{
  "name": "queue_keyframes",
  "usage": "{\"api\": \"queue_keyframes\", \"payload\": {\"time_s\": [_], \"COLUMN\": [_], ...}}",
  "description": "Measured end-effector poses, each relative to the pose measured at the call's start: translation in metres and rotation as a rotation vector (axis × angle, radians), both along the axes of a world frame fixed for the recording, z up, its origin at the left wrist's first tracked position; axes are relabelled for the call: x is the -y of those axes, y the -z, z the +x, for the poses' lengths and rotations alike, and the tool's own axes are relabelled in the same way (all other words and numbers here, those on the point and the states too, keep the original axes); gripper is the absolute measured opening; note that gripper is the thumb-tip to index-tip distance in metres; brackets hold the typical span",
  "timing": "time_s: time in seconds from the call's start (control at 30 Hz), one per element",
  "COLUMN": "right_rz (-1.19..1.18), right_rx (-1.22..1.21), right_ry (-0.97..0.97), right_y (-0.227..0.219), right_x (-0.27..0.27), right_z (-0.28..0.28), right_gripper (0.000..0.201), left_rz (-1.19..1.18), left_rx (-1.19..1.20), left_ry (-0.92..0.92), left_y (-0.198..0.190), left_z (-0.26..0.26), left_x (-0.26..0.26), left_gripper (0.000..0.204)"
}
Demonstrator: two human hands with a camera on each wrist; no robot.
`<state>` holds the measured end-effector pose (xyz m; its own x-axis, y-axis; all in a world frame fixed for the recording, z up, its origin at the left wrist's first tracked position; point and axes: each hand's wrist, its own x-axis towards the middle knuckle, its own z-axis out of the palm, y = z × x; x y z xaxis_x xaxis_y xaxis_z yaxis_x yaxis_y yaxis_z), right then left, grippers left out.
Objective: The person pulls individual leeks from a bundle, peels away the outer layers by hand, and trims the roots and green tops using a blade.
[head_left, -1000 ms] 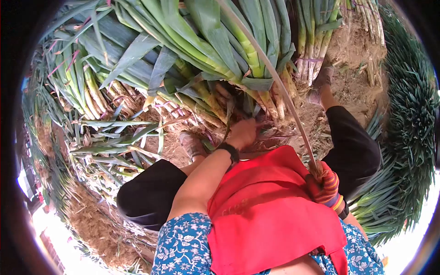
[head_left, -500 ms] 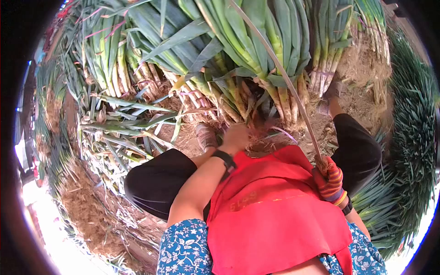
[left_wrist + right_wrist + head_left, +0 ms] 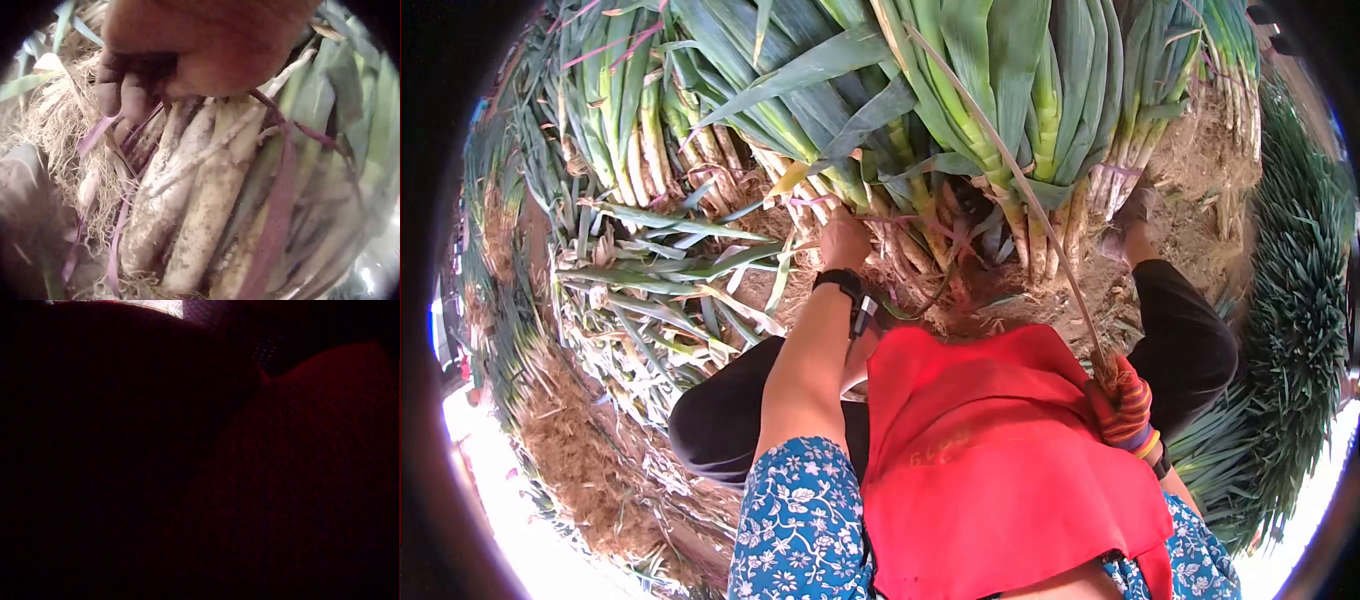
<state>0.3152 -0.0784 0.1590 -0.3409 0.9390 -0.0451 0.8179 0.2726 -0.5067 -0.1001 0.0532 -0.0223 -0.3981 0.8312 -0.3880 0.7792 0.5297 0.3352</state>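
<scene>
Purple ties [image 3: 281, 206] run around a bundle of leeks with pale, dirt-specked stems [image 3: 206, 206]. My left hand [image 3: 845, 243] [image 3: 206, 50] is at the stem ends of this bundle, its fingers curled on the purple tie. In its striped glove, my right hand [image 3: 1125, 405] grips the rooty lower end of a long thin brownish stalk [image 3: 1045, 220] by the red apron. That stalk slants up and left across an upright leek bundle [image 3: 1025, 110]. The right wrist view is almost wholly dark, with no hand to be made out.
Loose leaves and stalks [image 3: 670, 285] lie on the ground at the left. More leek bundles [image 3: 635, 150] stand at the back left, and a long dense row of leeks [image 3: 1300, 300] lines the right side. Two shoes rest on the root-strewn soil.
My left hand has moved left and up from the middle of the ground to the stems of the left bundle. The right hand keeps its grip, nearly still.
</scene>
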Motion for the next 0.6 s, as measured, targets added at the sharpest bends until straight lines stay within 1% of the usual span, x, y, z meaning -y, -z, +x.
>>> {"api": "queue_keyframes", "payload": {"time_s": [0.03, 0.07, 0.13, 0.17, 0.2, 0.23, 0.27, 0.33, 0.37, 0.4, 0.43, 0.47, 0.5, 0.53, 0.57, 0.6], "right_rz": [-0.096, -0.029, 0.043, 0.064, 0.081, 0.097, 0.24, 0.391, 0.281, 0.267, 0.254, 0.241, 0.207, 0.166, 0.12, 0.129], "right_rx": [-0.057, 0.035, 0.122, 0.141, 0.143, 0.145, 0.205, 0.249, 0.179, 0.141, 0.103, 0.064, -0.043, -0.147, -0.096, -0.1], "right_ry": [0.085, -0.009, -0.102, -0.139, -0.163, -0.187, -0.291, -0.407, -0.316, -0.297, -0.278, -0.259, -0.239, -0.219, -0.183, -0.191], "right_y": [0.0, 0.003, 0.003, -0.001, -0.005, -0.009, -0.012, -0.009, -0.001, -0.003, -0.005, -0.006, -0.013, -0.02, -0.029, -0.032], "right_x": [0.0, 0.0, -0.004, -0.007, -0.012, -0.017, -0.022, -0.02, -0.015, -0.014, -0.013, -0.013, -0.015, -0.015, -0.013, -0.01], "right_z": [0.001, 0.004, 0.001, -0.004, -0.008, -0.012, -0.017, -0.023, -0.02, -0.022, -0.023, -0.025, -0.033, -0.041, -0.048, -0.048], "right_gripper": [0.028, 0.028, 0.028, 0.028, 0.028, 0.028, 0.027, 0.027, 0.024, 0.028, 0.031, 0.034, 0.034, 0.034, 0.031, 0.031], "left_rz": [-0.026, -0.029, 0.025, 0.093, 0.354, 0.533, 0.712, 0.586, 0.575, 0.568, 0.654, 0.752, 0.834, 0.857, 0.862, 0.727], "left_rx": [-0.036, -0.031, 0.053, 0.036, 0.12, -0.036, -0.2, 0.667, 0.704, 0.743, 0.941, 0.796, 0.252, -0.233, -0.494, -0.402], "left_ry": [-0.041, -0.037, 0.001, 0.057, 0.008, 0.066, 0.123, -0.444, -0.47, -0.492, -0.563, -0.446, -0.139, 0.029, 0.02, -0.185], "left_y": [0.009, 0.016, 0.006, 0.034, 0.031, 0.02, 0.008, -0.103, -0.129, -0.151, -0.172, -0.193, -0.212, -0.239, -0.266, -0.311], "left_z": [-0.001, -0.004, -0.012, -0.023, -0.023, -0.021, -0.02, 0.002, -0.008, -0.018, -0.042, -0.07, -0.115, -0.159, -0.208, -0.225], "left_x": [-0.003, -0.002, -0.001, 0.004, 0.007, 0.002, -0.006, -0.031, -0.032, -0.031, -0.023, -0.011, 0.007, 0.032, 0.054, 0.079], "left_gripper": [0.03, 0.03, 0.024, 0.023, 0.023, 0.023, 0.024, 0.024, 0.023, 0.022, 0.018, 0.008, 0.01, 0.022, 0.034, 0.034]}}
